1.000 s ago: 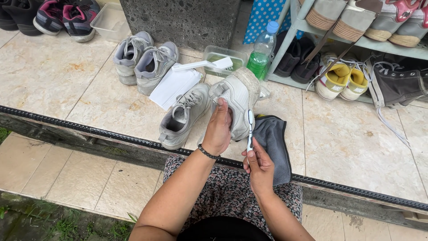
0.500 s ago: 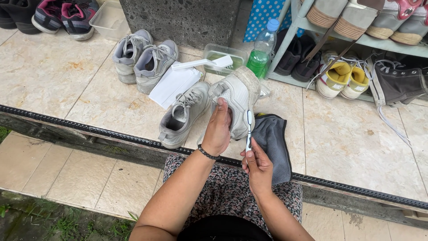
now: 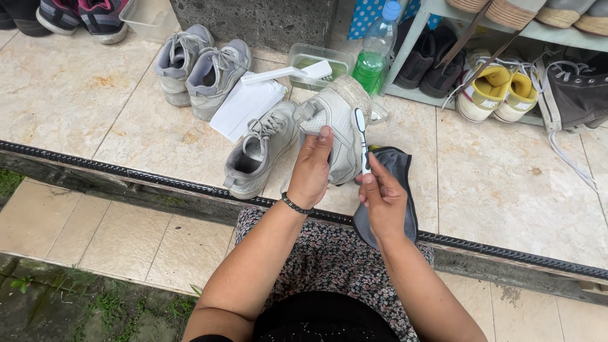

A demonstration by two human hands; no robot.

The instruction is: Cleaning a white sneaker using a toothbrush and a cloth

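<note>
Left hand (image 3: 312,170) of mine is wrapped around the side of the white sneaker (image 3: 334,126), fingers pressed against its upper, holding it tilted above the tiled floor (image 3: 500,183). Right hand (image 3: 382,197) pinches the handle of a small white toothbrush (image 3: 361,139), whose head rests against the sneaker's heel end. Under that hand a dark grey cloth (image 3: 398,171) lies on the floor by the step's edge. Just beside the white sneaker, a grey sneaker (image 3: 259,149) sits on the tiles. Behind them stand a green-filled bottle (image 3: 375,58) and a clear tub (image 3: 316,60).
</note>
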